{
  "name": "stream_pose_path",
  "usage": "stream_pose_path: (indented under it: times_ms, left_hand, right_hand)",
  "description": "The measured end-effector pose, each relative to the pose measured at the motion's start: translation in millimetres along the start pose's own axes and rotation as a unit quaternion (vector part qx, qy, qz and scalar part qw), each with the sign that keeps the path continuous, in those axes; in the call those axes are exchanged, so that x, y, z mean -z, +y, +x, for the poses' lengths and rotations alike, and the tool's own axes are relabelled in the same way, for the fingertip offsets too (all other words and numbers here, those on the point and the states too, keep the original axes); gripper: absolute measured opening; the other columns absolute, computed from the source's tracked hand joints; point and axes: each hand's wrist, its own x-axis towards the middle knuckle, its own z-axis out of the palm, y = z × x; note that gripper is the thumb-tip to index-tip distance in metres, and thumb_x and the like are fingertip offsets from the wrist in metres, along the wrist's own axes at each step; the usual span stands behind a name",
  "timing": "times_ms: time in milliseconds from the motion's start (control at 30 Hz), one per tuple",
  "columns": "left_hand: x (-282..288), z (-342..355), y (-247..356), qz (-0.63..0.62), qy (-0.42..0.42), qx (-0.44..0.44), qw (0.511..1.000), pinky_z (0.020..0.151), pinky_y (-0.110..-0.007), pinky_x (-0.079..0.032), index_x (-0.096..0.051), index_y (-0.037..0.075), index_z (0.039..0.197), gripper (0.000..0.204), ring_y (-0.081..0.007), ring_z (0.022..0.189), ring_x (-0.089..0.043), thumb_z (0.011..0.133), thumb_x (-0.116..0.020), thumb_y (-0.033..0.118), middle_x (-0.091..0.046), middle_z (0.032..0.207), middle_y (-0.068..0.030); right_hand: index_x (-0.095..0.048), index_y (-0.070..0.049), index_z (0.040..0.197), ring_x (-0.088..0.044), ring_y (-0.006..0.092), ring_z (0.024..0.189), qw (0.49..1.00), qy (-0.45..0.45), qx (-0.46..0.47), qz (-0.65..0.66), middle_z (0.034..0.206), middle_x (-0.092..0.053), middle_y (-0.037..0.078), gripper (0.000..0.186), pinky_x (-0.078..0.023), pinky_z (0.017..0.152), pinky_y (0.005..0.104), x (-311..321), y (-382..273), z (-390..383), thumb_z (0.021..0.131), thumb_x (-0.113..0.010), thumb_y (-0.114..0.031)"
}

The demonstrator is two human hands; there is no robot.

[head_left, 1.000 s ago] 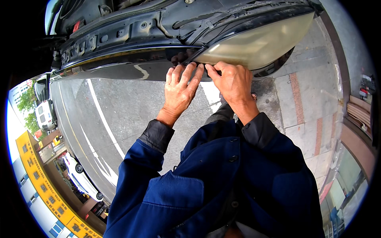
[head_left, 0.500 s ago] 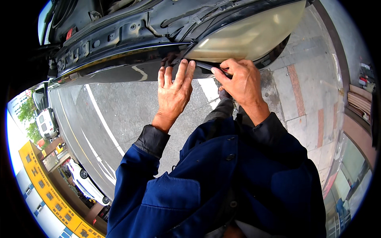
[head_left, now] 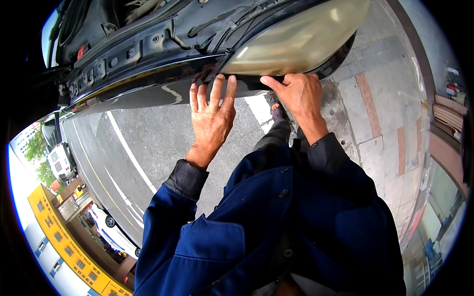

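A black car bumper [head_left: 168, 93] runs across the upper view, under a yellowed, hazy headlight [head_left: 296, 42]. My left hand [head_left: 212, 121] rests its spread fingertips on the bumper's upper edge, by the headlight's inner corner; nothing is in it. My right hand [head_left: 302, 96] is at the same edge, below the middle of the lens. Its fingers curl over the edge and its thumb lies along it, pointing left. The curled fingertips are partly hidden, so anything small under them does not show.
Above the bumper lies the open engine bay with a metal crossmember [head_left: 113, 61]. My foot [head_left: 277, 111] stands on the road below. Paving [head_left: 375, 143] lies to the right. A white car [head_left: 111, 227] and a white van [head_left: 60, 160] are at the far left.
The dark strip that showed between my right thumb and fingers is out of sight. That thumb now lies along the bumper edge. My left hand stays spread there; the view has shifted slightly.
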Motion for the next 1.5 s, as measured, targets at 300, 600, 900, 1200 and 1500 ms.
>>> stream_pose_path:
  times_ms: [300,600,900,1200,1500]
  left_hand:
    - [-28.0,-21.7,-9.1,0.037,0.015,-0.01,0.999,0.121,-0.061,-0.029,-0.048,0.02,0.155,0.072,-0.0358,0.132,-0.047,0.087,-0.072,0.016,-0.037,0.164,-0.0075]
    - [-35.0,-29.5,9.7,-0.005,0.0,0.072,0.997,0.125,-0.06,-0.021,-0.038,0.005,0.159,0.079,-0.0396,0.15,-0.033,0.089,-0.073,0.021,-0.032,0.168,-0.0131]
    - [10.3,-0.1,25.1,-0.164,0.097,-0.015,0.982,0.119,-0.054,-0.037,-0.061,0.004,0.139,0.053,-0.0344,0.139,-0.052,0.087,-0.072,0.001,-0.057,0.148,-0.0143]
    - [-54.9,-1.2,21.0,-0.011,0.006,-0.121,0.993,0.126,-0.054,-0.026,-0.05,0.011,0.153,0.064,-0.0236,0.152,-0.038,0.092,-0.067,0.016,-0.042,0.163,-0.0027]
    - [-62.0,-7.6,26.9,0.017,-0.062,-0.08,0.995,0.128,-0.051,-0.021,-0.041,0.02,0.16,0.064,-0.016,0.156,-0.029,0.099,-0.06,0.024,-0.032,0.17,0.0053]
  right_hand:
    - [-0.066,-0.004,0.054,-0.061,0.0401,0.072,0.999,0.042,0.016,-0.02,0.056,-0.062,0.015,0.071,-0.05,0.07,0.0483,-8.6,0.2,-4.5,0.078,-0.077,-0.07]
    - [-0.067,-0.005,0.056,-0.061,0.0393,0.072,0.999,0.046,0.022,-0.017,0.057,-0.062,0.015,0.068,-0.051,0.072,0.048,-9.3,-1.3,-4.9,0.079,-0.078,-0.067]
    - [-0.067,-0.005,0.056,-0.061,0.0384,0.065,0.999,0.047,0.018,-0.02,0.055,-0.063,0.014,0.066,-0.051,0.068,0.0482,-7.9,-0.7,-5.5,0.081,-0.078,-0.065]
    - [-0.069,-0.005,0.062,-0.065,0.0377,0.066,0.994,0.08,0.079,0.013,0.062,-0.067,0.014,0.057,-0.052,0.073,0.0462,-7.1,5.1,-5.6,0.085,-0.078,-0.056]
    - [-0.07,-0.005,0.067,-0.061,0.0348,0.071,0.984,0.087,0.141,0.06,0.064,-0.064,0.012,0.049,-0.048,0.084,0.0435,-5.0,35.0,-10.7,0.081,-0.084,-0.049]
